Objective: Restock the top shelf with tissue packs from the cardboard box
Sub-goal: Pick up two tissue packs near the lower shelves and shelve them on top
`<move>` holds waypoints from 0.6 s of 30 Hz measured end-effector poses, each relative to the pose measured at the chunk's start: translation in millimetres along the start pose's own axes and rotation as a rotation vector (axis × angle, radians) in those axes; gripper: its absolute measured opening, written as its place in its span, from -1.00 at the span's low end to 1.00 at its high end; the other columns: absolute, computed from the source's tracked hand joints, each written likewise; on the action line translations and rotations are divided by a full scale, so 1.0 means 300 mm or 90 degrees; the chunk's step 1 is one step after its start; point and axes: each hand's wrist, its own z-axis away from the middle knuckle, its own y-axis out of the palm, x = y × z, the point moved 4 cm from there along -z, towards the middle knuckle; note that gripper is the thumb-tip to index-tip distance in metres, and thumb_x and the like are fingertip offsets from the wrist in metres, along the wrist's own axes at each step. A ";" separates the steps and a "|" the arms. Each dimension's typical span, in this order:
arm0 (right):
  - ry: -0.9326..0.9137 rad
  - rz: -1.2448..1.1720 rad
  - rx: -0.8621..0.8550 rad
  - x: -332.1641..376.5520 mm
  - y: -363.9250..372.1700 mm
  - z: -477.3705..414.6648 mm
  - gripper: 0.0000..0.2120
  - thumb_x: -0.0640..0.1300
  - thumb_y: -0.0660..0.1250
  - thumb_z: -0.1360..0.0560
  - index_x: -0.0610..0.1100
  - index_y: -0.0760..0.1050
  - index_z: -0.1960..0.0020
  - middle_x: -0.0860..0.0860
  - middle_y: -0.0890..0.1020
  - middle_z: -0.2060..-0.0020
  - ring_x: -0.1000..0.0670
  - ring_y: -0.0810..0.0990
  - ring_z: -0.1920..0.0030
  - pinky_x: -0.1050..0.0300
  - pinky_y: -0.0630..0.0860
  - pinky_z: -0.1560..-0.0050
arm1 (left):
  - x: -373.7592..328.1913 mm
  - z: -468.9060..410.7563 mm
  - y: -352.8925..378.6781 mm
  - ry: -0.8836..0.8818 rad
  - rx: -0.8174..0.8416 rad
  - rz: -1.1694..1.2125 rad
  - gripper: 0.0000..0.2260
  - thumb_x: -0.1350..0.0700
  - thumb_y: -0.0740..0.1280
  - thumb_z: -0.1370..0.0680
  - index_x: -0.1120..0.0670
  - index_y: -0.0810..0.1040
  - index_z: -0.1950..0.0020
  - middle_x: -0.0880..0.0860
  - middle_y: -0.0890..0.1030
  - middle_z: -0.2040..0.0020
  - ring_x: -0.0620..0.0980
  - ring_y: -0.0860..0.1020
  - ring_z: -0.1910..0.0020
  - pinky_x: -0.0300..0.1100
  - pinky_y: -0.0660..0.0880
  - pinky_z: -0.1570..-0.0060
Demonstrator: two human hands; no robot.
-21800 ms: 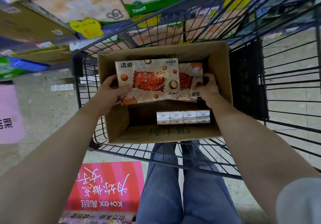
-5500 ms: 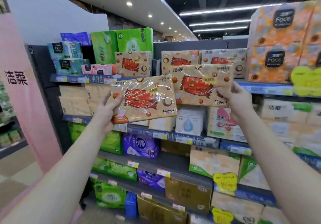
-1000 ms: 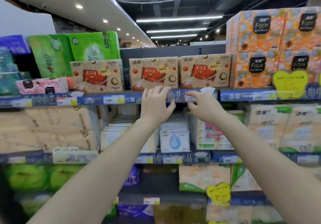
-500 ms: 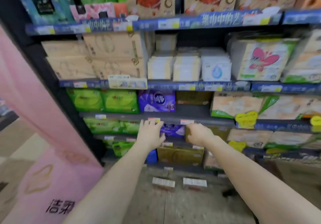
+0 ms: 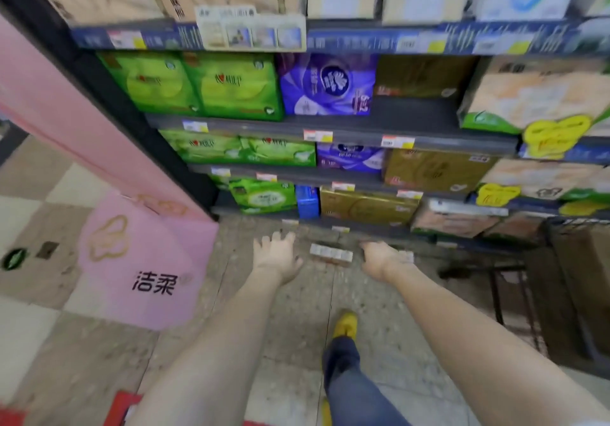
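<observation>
Lowered from the shelves, left hand (image 5: 276, 254) and right hand (image 5: 379, 255) hang open, each grip empty

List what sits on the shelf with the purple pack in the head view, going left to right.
Two green packs side by side and → purple pack → dark gold box set back in shadow → pale pack with a green corner, which carries a yellow tag.

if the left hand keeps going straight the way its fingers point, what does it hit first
The left hand is open, empty, fingers aimed forward and down toward the shelving's base. Nothing lies between; it would probably meet the floor just before the bottom shelf edge. Depth is blurred, so that is uncertain.
</observation>
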 end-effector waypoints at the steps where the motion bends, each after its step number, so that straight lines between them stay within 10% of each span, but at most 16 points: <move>1: 0.006 -0.008 0.012 -0.004 0.023 -0.045 -0.62 -0.12 0.22 -0.59 -0.09 0.44 -0.40 -0.11 0.61 -0.11 -0.13 0.61 0.00 0.02 0.58 0.05 | 0.006 -0.039 0.024 -0.006 0.018 0.007 -0.43 -0.21 0.25 -0.59 -0.04 0.31 -0.57 0.18 0.47 -0.45 0.27 0.43 -0.43 0.22 0.25 -0.47; 18: 0.170 -0.136 0.051 -0.170 0.366 -0.795 -0.40 -0.07 0.23 -0.63 -0.09 0.16 -0.63 -0.17 0.46 -0.45 -0.21 0.50 -0.35 0.00 0.51 -0.11 | 0.121 -0.750 0.554 -0.034 0.188 0.057 -0.41 -0.19 0.27 -0.63 -0.07 0.22 -0.63 0.12 0.47 -0.45 0.23 0.46 -0.40 0.13 0.34 -0.41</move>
